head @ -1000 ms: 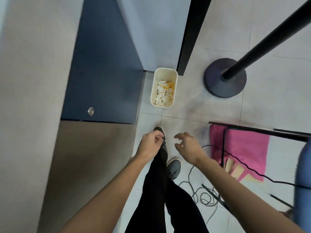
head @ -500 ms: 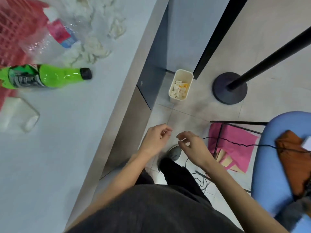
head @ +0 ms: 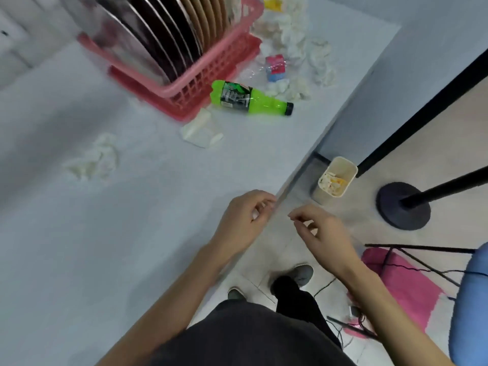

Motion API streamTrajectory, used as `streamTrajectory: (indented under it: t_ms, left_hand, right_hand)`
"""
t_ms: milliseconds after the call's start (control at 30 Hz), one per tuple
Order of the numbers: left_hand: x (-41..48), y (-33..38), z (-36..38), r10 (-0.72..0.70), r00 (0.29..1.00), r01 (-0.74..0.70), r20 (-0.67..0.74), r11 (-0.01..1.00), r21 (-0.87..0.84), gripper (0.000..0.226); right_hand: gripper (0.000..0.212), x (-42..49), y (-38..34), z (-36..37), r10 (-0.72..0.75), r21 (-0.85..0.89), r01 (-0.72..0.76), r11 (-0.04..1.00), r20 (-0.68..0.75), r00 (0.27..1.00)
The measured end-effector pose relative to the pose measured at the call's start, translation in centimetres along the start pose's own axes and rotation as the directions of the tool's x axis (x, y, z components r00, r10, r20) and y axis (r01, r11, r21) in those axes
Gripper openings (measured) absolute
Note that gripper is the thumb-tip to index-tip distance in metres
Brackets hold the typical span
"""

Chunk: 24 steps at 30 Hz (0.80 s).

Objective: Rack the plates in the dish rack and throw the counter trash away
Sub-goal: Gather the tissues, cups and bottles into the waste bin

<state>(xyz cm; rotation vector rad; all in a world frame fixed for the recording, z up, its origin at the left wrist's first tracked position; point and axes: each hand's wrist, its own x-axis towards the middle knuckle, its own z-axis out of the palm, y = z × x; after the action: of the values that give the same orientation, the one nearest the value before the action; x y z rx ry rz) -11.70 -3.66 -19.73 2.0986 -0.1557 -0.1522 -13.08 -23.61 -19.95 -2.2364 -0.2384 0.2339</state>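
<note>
The pale counter [head: 79, 233] fills the left and centre of the frame. The pink dish rack [head: 211, 72] stands at its upper centre with the plates [head: 158, 35] on edge in a row, so the racking looks done. Trash remains around the rack. A heap of crumpled tissues [head: 303, 48] lies at upper right and a green bottle [head: 250, 97] lies on its side just beside the rack's near corner. There is also a clear plastic cup [head: 200, 129] below the rack and a lone tissue wad [head: 92, 159] at left. The small bin [head: 335, 178] sits on the floor right of the counter edge, probably handy for drops. The left hand [head: 245, 217] and right hand [head: 322, 231] hover at lower centre, loosely curled and apparently empty. The trash lies up-frame of them, well apart, and the bin is near the right hand.
</note>
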Motion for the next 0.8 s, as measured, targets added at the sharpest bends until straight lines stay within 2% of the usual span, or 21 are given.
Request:
streamTrajectory:
  t_ms: [200, 467, 800]
  left_hand:
    - [-5.9, -2.7, -7.1, -0.083, 0.975, 0.075, -0.208, 0.996, -0.047, 0.021]
    - [-12.4, -5.8, -13.1, -0.202, 0.904, 0.191, -0.378, 0.979, -0.067, 0.018]
    - [-13.4, -9.4, -20.7, -0.272, 0.793, 0.313, -0.545, 0.949, -0.017, 0.019]
  right_hand:
    - [0.018, 1.8, -7.0, 4.8, -0.156, 0.002, 0.157, 0.988, 0.154, 0.976]
    - [0.018, 4.2, -13.4, 10.8, -0.281, 0.07, 0.274, 0.959, 0.33, 0.901]
    - [0.016, 8.9, -18.0, 14.8, -0.336, 0.089, 0.329, 0.94, 0.393, 0.856]
